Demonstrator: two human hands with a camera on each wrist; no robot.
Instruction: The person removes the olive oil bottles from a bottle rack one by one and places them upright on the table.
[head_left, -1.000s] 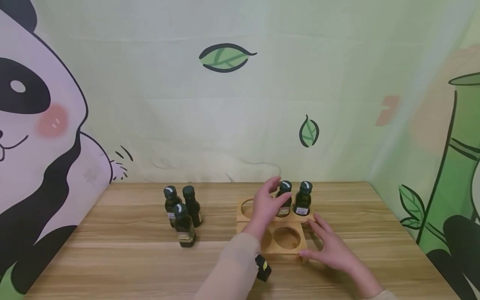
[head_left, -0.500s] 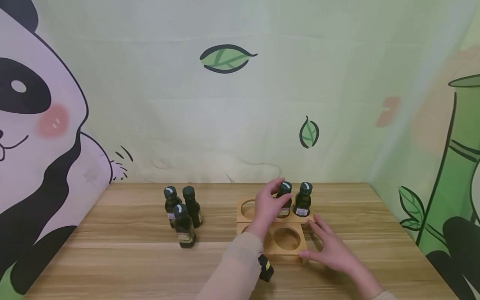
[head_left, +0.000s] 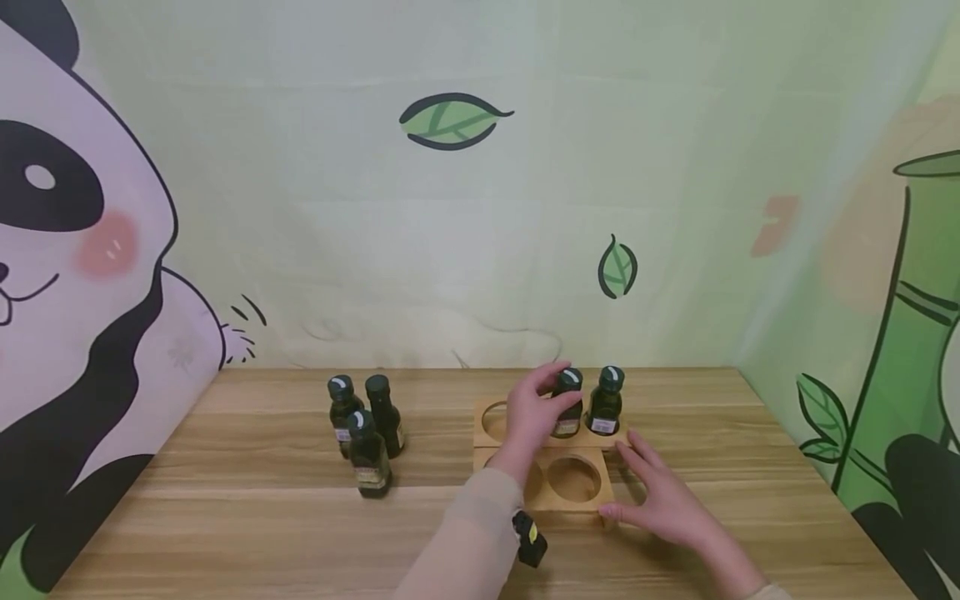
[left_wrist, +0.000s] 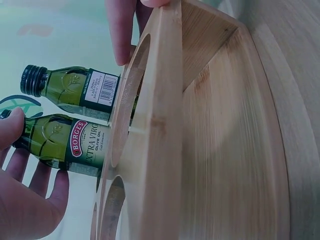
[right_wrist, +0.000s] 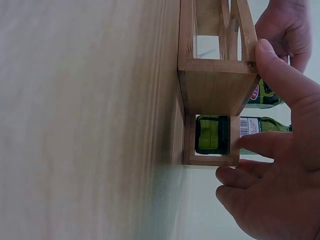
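Note:
In the head view my left hand (head_left: 528, 417) holds a small dark-green olive oil bottle (head_left: 567, 423) upright in the middle back hole of a wooden rack (head_left: 577, 447). The left wrist view shows the thumb and fingers around the neck and shoulder of this bottle (left_wrist: 55, 137), its label facing the camera. Beside it, a second olive oil bottle (head_left: 606, 402) stands in the right back hole. My right hand (head_left: 663, 500) touches the rack's right side, thumb at the front corner and index finger against the back row. The front right hole holds nothing; my left forearm partly hides the front left one.
Three more dark bottles stand grouped on the wooden table (head_left: 262, 517) left of the rack: one in front (head_left: 370, 467), two behind (head_left: 343, 412). A printed cloth backdrop (head_left: 337, 250) rises at the table's far edge. A small black device (head_left: 529, 540) sits at my left wrist.
Little differs: my left hand stays at the same bottle with a slight shift, and my right hand keeps its place on the rack. The head view has tilted up very slightly.

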